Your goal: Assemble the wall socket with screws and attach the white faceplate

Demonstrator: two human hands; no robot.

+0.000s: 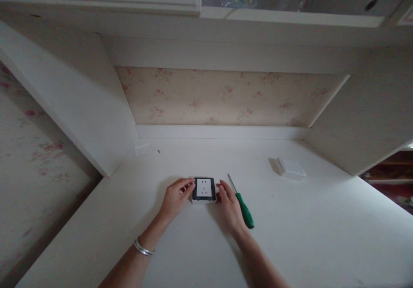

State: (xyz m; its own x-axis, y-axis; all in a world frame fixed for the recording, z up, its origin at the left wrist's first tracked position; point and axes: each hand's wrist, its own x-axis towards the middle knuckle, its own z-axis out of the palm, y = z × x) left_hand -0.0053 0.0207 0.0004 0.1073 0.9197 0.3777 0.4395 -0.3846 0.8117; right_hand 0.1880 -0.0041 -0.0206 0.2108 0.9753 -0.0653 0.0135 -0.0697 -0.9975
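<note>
A wall socket [204, 188] with a white face, dark frame and white base lies face up on the white desk. At its left edge is my left hand [176, 197], thumb and fingertips drawn together in a pinch near the upper left corner; anything between them is too small to make out. My right hand [229, 204] rests at the socket's right side, fingers loosely curved and a little apart, holding nothing I can see. Just right of that hand lies a screwdriver [245, 210] with a green handle, its metal shaft pointing away from me.
A small white box-shaped piece [291, 168] sits at the right of the desk [309, 236]. Toward the back left are a flat white piece [143, 149] and a tiny dark bit [158, 151]. Side panels flank the desk, and a shelf [290, 19] with plastic-wrapped things overhangs it.
</note>
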